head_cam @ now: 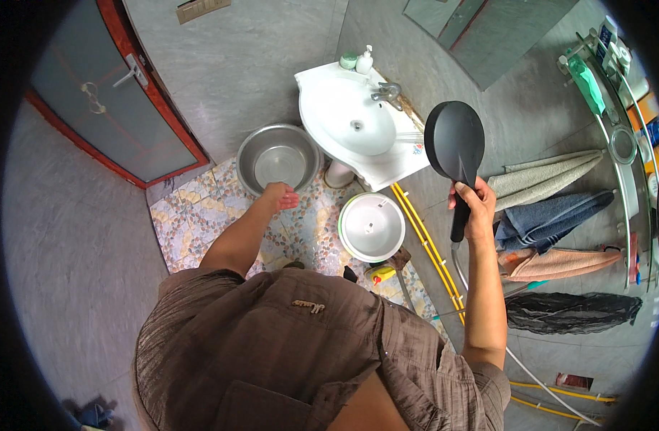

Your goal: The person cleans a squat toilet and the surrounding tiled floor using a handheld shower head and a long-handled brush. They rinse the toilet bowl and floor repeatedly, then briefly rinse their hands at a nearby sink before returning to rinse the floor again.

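Observation:
My right hand (476, 207) is wrapped around the handle of a black hand shower (454, 141), raised beside the right corner of a white ceramic washbasin (329, 116). From the handle's lower end runs a metal hose (458, 266). Faint streaks, perhaps water, show left of the shower head over the basin. My left hand (280, 197) holds nothing and is near the front rim of a grey metal basin (243, 175) on the floor; its fingers are slightly bent, and whether it touches the rim I cannot tell. Between my hands, lower down, is a white plastic basin (373, 229).
A chrome faucet (387, 94) and a pump bottle (365, 60) are on the washbasin. Towels (553, 215) and glass shelves (625, 178) line the right wall. Yellow pipes (429, 248) run along it. A yellow bottle (382, 275) lies near my feet. A red-framed door (170, 102) is left.

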The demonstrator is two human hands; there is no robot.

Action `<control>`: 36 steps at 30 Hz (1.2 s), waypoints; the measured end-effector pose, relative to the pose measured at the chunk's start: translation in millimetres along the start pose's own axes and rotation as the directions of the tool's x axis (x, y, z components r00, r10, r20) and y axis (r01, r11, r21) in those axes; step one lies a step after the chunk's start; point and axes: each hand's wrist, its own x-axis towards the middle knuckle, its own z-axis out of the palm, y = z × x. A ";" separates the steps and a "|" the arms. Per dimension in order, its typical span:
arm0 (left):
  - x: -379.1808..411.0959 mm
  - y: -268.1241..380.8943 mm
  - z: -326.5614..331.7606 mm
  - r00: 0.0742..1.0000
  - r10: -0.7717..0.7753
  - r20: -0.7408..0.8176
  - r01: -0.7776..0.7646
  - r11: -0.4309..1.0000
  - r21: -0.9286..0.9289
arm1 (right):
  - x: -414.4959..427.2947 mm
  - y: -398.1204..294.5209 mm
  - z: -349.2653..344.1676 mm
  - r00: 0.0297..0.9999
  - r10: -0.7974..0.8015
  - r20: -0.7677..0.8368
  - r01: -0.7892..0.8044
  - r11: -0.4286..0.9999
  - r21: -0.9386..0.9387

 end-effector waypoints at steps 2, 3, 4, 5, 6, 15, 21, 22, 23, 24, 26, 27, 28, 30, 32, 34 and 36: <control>0.5 -1.5 2.7 1.000 -0.004 -0.002 0.004 1.000 -0.012 | -3.7 0.6 -7.4 1.000 -0.002 -0.030 0.001 0.999 -0.041; 0.2 -2.5 5.3 1.000 -0.007 -0.001 0.007 1.000 -0.017 | -5.3 0.9 -13.2 0.999 -0.002 -0.049 -0.002 0.998 -0.069; -0.4 -3.7 7.8 1.000 -0.001 -0.007 0.001 1.000 -0.010 | -6.6 1.4 -20.1 0.998 -0.001 -0.069 -0.005 0.995 -0.096; -0.9 -5.0 10.4 1.000 0.005 -0.013 -0.005 1.000 -0.003 | -7.5 1.6 -26.5 0.996 -0.001 -0.088 -0.010 0.992 -0.123; -1.5 -6.9 12.8 1.000 0.010 -0.020 -0.010 1.000 0.005 | -8.7 1.4 -32.3 0.994 0.000 -0.110 -0.014 0.992 -0.128; 4.4 -18.6 29.2 0.998 -0.027 -0.056 0.026 1.000 -0.002 | -6.8 -2.2 -64.5 0.984 -0.097 -0.151 0.079 0.990 -0.121; 4.0 -10.8 42.6 0.999 0.031 0.029 -0.030 0.999 -0.043 | 13.7 -13.3 -62.7 0.975 -0.160 -0.152 0.148 0.985 -0.087; 2.6 -5.1 46.2 1.000 0.017 0.016 -0.016 0.998 -0.060 | 19.6 -14.9 -66.1 0.974 -0.160 -0.158 0.148 0.985 -0.086; 1.5 0.9 49.9 1.000 0.003 0.003 -0.003 0.997 -0.076 | 25.6 -16.8 -68.2 0.973 -0.161 -0.165 0.148 0.985 -0.085; 2.8 5.5 49.6 1.000 -0.010 -0.016 0.008 0.995 -0.097 | 32.5 -21.1 -66.6 0.973 -0.157 -0.166 0.141 0.984 -0.106; 8.8 16.3 48.8 1.000 0.003 -0.015 -0.005 0.997 -0.076 | 49.2 -29.6 -65.5 0.979 -0.118 -0.168 0.103 0.990 -0.095; 10.8 23.5 48.5 1.000 0.008 -0.013 -0.009 0.998 -0.062 | 57.1 -32.0 -64.9 0.980 -0.098 -0.174 0.083 0.993 -0.090; 14.0 29.8 51.3 1.000 0.025 0.011 -0.024 0.999 -0.045 | 64.8 -33.4 -67.1 0.984 -0.075 -0.161 0.056 0.991 -0.119; 20.5 47.3 65.4 0.996 0.065 0.058 -0.064 0.998 -0.017 | 77.9 -38.6 -67.6 0.985 -0.063 -0.164 0.039 0.988 -0.147; 30.3 73.8 79.0 0.991 0.085 0.102 -0.082 0.996 -0.029 | 87.9 -43.3 -65.0 0.979 -0.074 -0.188 0.051 0.991 -0.121; 41.9 91.5 90.1 0.986 0.100 0.135 -0.097 0.995 -0.029 | 100.2 -50.8 -61.4 0.979 -0.085 -0.187 0.067 0.993 -0.101; 53.5 111.5 102.3 0.979 0.119 0.163 -0.120 0.993 -0.004 | 112.9 -55.1 -60.9 0.978 -0.086 -0.193 0.069 0.994 -0.089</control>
